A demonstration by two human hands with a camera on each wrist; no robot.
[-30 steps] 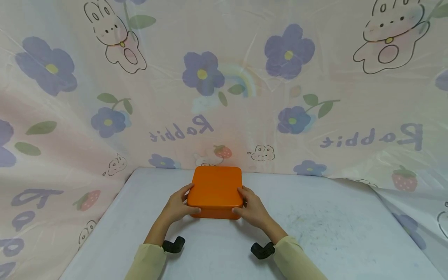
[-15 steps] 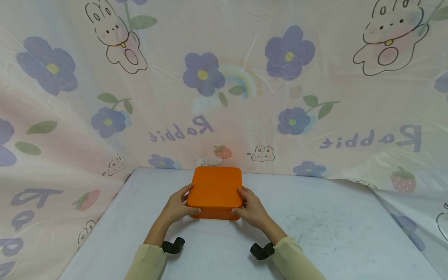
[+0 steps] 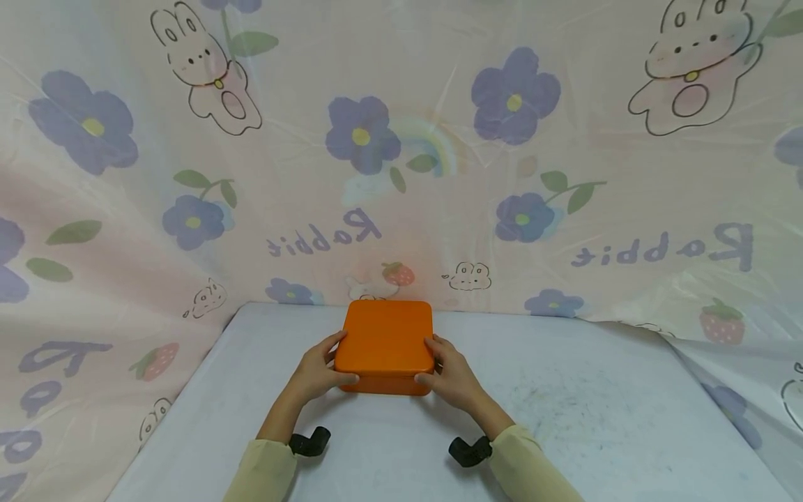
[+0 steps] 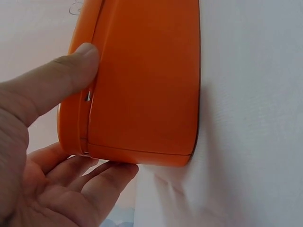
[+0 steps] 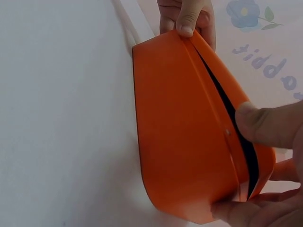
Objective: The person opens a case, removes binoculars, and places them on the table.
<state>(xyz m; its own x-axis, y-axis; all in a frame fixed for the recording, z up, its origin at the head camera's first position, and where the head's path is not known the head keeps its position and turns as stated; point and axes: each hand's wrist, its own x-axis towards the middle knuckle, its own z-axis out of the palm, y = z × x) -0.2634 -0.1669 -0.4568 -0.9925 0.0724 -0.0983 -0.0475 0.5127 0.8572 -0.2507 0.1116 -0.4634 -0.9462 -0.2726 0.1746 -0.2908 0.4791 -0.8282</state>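
An orange lidded box (image 3: 385, 338) sits on the white table, its flat top facing up. My left hand (image 3: 316, 373) holds its left front corner, thumb on the front by the lid seam and fingers along the left side. At the opposite corner, my right hand (image 3: 456, 376) grips the box the same way. In the right wrist view a dark gap shows between the lid (image 5: 225, 75) and the box body (image 5: 182, 118), widening toward the right hand. The left wrist view shows the seam nearly closed by the left thumb (image 4: 71, 75). The inside of the box is hidden.
The white table (image 3: 590, 404) has faint grey smudges to the right of the box. Behind it hangs a patterned curtain (image 3: 426, 209) with flowers and rabbits, close to the box's far edge. A black wrist fitting (image 3: 310, 442) shows at each cuff.
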